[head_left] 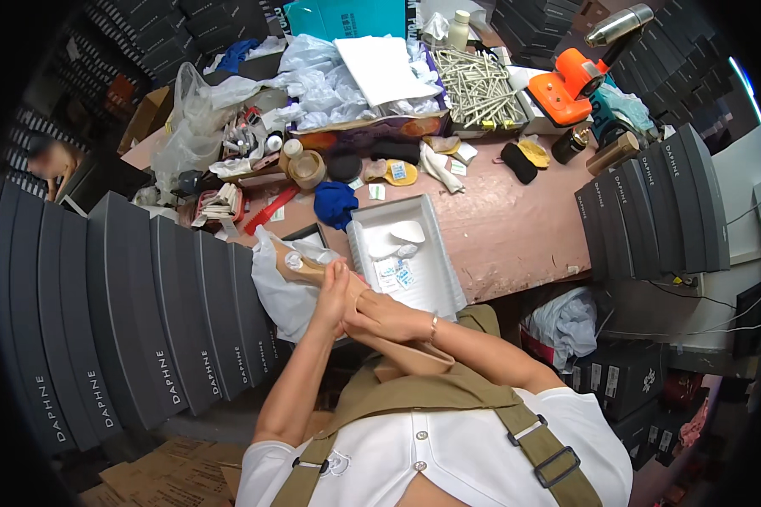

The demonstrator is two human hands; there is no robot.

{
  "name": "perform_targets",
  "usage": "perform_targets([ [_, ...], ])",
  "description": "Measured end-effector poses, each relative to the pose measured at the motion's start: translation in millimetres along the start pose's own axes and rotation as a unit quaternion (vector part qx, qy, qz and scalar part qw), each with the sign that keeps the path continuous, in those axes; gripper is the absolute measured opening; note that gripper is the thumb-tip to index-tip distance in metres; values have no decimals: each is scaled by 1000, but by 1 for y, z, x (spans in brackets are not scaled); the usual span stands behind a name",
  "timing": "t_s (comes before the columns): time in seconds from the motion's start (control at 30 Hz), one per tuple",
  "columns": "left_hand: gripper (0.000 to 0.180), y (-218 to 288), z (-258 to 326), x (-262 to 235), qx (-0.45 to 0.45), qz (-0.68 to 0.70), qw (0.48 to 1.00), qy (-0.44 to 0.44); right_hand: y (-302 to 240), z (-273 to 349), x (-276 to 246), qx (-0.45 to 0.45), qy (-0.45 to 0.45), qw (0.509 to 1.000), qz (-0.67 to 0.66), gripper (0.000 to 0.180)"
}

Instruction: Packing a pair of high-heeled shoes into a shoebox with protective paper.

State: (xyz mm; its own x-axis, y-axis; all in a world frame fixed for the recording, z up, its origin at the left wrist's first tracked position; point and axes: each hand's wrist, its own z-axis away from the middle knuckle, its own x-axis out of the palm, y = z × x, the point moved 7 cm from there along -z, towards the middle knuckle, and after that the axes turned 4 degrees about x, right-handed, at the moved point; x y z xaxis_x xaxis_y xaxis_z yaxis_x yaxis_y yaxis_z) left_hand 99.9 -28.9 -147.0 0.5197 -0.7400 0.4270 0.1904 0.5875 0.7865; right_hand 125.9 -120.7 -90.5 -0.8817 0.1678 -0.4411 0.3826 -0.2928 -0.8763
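Observation:
Both hands meet just below the table's near edge. My left hand (pixel 334 291) and my right hand (pixel 389 317) are wrapped around a tan shoe (pixel 414 355), whose toe end (pixel 300 266) pokes up toward a clear plastic bag (pixel 283 296). An open white shoebox (pixel 444 275) lies right beyond my hands, with white paper and small sachets inside.
Rows of grey shoeboxes (pixel 144 321) stand at left, and another row (pixel 651 211) at right. The pink table (pixel 516 228) carries a blue cloth (pixel 336 204), tape rolls (pixel 306 167), plastic bags, a tray of white sticks (pixel 478 84) and an orange tool (pixel 566 84).

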Motion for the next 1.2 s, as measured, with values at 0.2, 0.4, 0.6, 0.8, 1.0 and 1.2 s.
perform_targets([
  [0.2,37,19,-4,14,8,-23,998,-60,6,53,-15,69,-95,984,-133,39],
  [0.4,33,4,-28,33,-36,-45,993,-105,1,25,-42,48,107,972,202,44],
  [0.6,32,-31,-44,4,-44,-55,997,-24,45,-5,-15,76,205,934,282,39],
  [0.8,33,-9,-18,37,-21,-95,991,-89,21,27,-22,108,184,935,284,42],
  [1.0,33,-8,-23,46,-22,-60,991,-117,39,19,-23,72,165,978,104,55],
  [1.2,33,15,-11,43,1,-3,992,-125,-5,21,-30,-31,87,983,157,50],
])
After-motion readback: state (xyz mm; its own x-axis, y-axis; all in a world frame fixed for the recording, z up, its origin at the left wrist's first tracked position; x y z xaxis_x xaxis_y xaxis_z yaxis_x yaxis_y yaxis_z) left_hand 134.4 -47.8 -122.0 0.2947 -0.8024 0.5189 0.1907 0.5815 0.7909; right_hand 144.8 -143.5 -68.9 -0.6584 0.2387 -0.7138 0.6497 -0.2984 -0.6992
